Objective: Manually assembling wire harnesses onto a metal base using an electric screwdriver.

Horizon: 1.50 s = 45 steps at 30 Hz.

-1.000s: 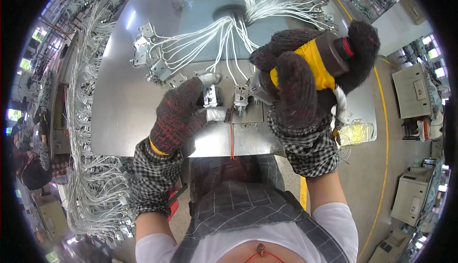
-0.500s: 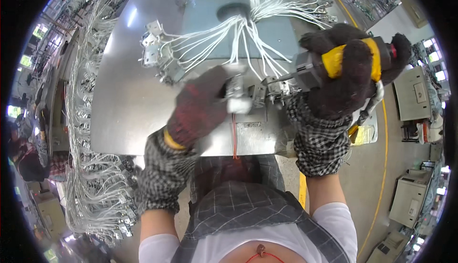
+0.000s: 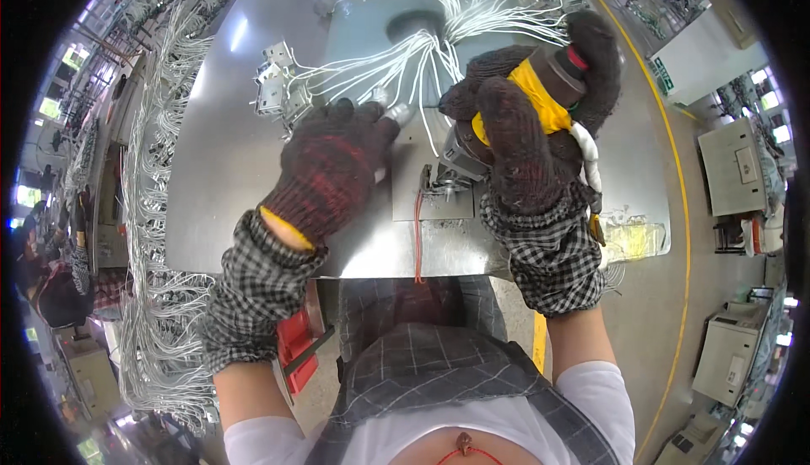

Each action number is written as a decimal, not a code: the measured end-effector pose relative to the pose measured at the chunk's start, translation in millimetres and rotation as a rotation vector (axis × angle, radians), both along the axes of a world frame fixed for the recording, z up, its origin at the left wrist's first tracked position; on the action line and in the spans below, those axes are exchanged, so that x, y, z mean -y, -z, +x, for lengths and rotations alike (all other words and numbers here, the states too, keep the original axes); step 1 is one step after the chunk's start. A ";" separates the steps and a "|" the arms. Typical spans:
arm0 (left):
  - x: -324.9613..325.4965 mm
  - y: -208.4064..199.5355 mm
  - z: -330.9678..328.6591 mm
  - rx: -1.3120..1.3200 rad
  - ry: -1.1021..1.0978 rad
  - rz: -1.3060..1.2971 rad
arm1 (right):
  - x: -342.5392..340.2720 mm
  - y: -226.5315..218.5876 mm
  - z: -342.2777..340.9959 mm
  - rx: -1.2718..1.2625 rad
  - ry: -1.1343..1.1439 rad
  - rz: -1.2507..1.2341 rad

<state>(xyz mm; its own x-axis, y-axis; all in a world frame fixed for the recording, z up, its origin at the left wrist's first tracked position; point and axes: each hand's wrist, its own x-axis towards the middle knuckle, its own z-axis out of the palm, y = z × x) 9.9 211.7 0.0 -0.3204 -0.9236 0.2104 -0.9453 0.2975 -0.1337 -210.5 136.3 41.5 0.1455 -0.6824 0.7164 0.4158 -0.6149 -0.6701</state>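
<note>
My right hand (image 3: 527, 140), in a dark knitted glove, is wrapped round a black power screwdriver (image 3: 544, 98) with yellow tape on its body. The tool's front end is close to a small metal clamp or fixture (image 3: 447, 180) on the table, and my hand partly hides it. My left hand (image 3: 333, 161), in a dark red-black glove, is at the left with its fingers curled down by the white wires (image 3: 380, 64). A whitish covering shows at its thumb tip. Whatever the fingers grip is mostly hidden. Several metal boxes (image 3: 274, 85) on wire ends lie beyond it.
The wires fan out from a dark round hole (image 3: 413, 24) in the metal table (image 3: 219, 170). A red cord (image 3: 418, 237) hangs over the front edge. Bundles of white wires (image 3: 148, 338) hang at the left. A clear yellowish packet (image 3: 637, 239) is at the table's right corner.
My left hand has moved left and away from the fixture, toward the wires. The right hand has brought the screwdriver left and turned it toward the fixture.
</note>
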 end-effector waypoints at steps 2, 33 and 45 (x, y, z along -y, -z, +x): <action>10.6 -0.7 1.9 0.116 -0.026 0.044 | 6.5 -6.8 -8.7 -0.050 -0.010 -0.023; -11.6 3.6 -33.3 -0.980 -0.082 0.167 | 14.7 3.5 -10.6 -0.023 0.059 0.115; 1.6 11.1 -31.7 -0.736 0.160 0.047 | -14.3 10.8 -16.8 0.096 0.175 0.064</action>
<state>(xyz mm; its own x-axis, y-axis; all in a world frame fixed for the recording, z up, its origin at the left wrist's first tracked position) -21.8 210.2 -11.1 -0.2433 -0.8911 0.3832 -0.7308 0.4282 0.5316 -227.3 150.7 30.7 -0.0460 -0.7361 0.6754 0.3700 -0.6405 -0.6729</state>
